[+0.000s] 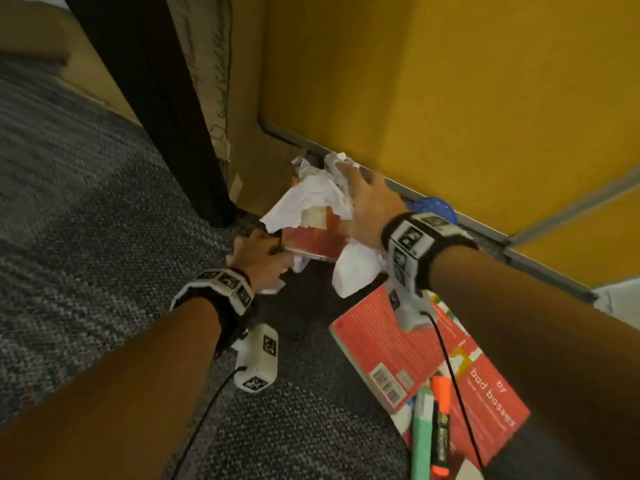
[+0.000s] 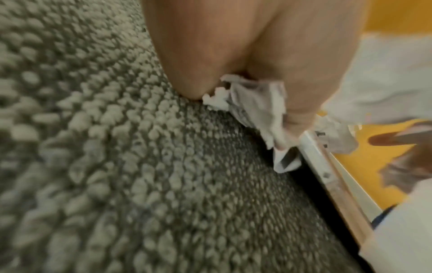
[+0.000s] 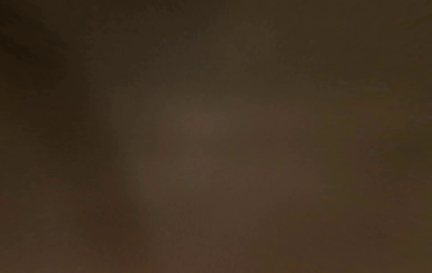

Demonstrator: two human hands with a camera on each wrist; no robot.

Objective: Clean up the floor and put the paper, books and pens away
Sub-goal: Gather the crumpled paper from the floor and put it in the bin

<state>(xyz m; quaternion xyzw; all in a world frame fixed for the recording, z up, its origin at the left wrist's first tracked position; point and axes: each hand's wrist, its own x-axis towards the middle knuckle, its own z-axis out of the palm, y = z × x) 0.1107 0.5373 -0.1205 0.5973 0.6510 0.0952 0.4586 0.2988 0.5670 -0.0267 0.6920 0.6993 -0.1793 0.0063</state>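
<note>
Step in hand: I was gathering the crumpled paper (image 1: 311, 195) heaped over the small red book (image 1: 313, 237) on the carpet floor (image 1: 104, 209), hard against the yellow wall (image 1: 450, 98).
Left hand (image 1: 261, 259): my grip was curled round a wad of white paper (image 2: 257, 107), low against the carpet at the near corner of the small red book.
Right hand (image 1: 372, 209): my fingers lay spread and fairly straight on top of the paper heap, pressing it down and closed on nothing (my right wrist camera showed only dark).
Other task things: a larger red book (image 1: 433, 358) lay flat on the floor under my right forearm, with a green marker (image 1: 423, 441) and an orange marker (image 1: 441, 427) lying across its near edge.
Also there: a blue ball-like thing (image 1: 434, 207) sat by the wall's base, half hidden behind my right wrist.
Progress, as I judged it: early, since paper, both books and the pens were all still on the floor.
Next move: it would call for closing my right fingers to bunch the loose sheets, then lifting the paper clear so the small book came free.
</note>
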